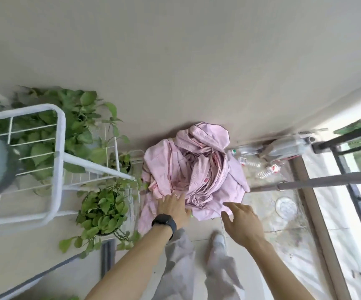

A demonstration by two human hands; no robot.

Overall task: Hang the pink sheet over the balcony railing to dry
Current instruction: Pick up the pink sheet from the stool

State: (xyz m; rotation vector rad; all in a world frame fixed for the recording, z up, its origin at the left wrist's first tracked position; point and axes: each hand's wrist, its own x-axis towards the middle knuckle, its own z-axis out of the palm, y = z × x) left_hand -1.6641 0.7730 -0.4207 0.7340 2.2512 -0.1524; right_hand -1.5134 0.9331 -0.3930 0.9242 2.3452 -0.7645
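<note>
The pink sheet [196, 165] is lying bunched on the floor [259, 202] against the far wall [175, 61]. Left hand [172, 207] is reaching into its folds, fingertips hidden, grip unclear. Right hand [243, 221] is hovering just beside it, fingers spread, holding nothing.

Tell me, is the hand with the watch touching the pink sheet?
Touching. The head view shows the left hand on the pink sheet, its fingers sinking into the folds.

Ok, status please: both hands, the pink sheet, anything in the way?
Left hand on pink sheet, grip unclear in folds; right hand open at its edge. Sheet heaped by wall. Bottles lie between it and railing.
</note>
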